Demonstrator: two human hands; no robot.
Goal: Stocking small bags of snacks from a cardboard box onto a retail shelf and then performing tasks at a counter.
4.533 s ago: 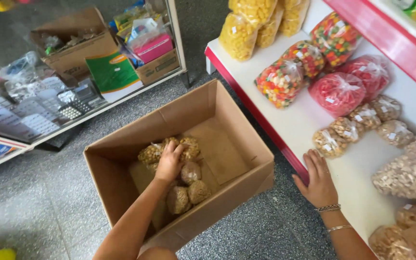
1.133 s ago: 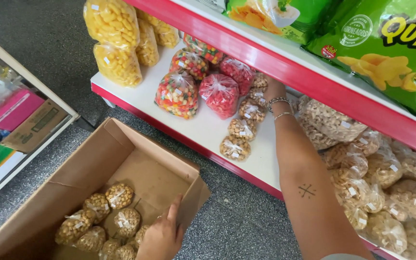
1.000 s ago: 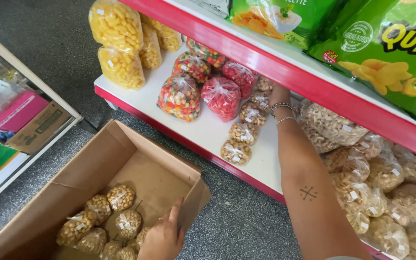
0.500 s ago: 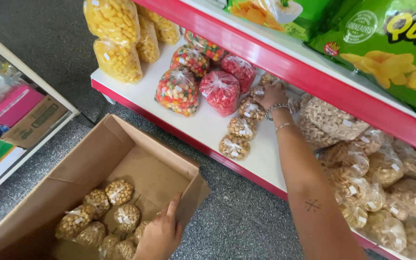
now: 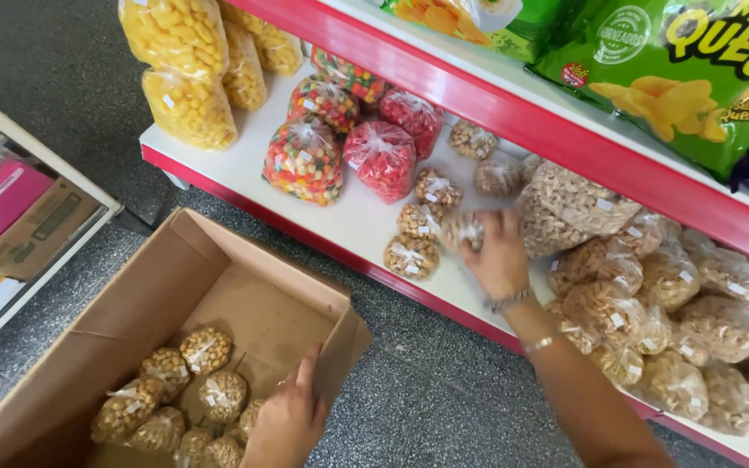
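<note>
In the head view, a white shelf with a red front edge [image 5: 366,227] is seen from above, and everything is placed against it. Over its middle, the right hand [image 5: 498,253] is closed around a small clear bag of nuts [image 5: 463,230], which is blurred and is held just above the shelf surface, right beside three like bags [image 5: 422,221] that lie in a short row running towards the shelf's front edge. Two bracelets are worn on the right wrist. Further back on the shelf, two more small bags [image 5: 478,156] are seen near the red upper ledge. To the left of the row, a red bag of sweets [image 5: 381,156] and a bag of many-coloured sweets [image 5: 303,160] are set side by side, and at the shelf's far left end, yellow snack bags [image 5: 185,65] are stacked. The right part of the shelf is filled with larger bags of pale nuts [image 5: 652,286].

Below the shelf's front edge, on the grey floor, an open cardboard box [image 5: 218,295] is standing. The left hand [image 5: 289,420] is rested on the box's near wall, fingers loosely spread and empty as far as can be seen. More small bags of nuts in the box [image 5: 197,390] are gathered in its lower left corner, just beside that hand.
</note>
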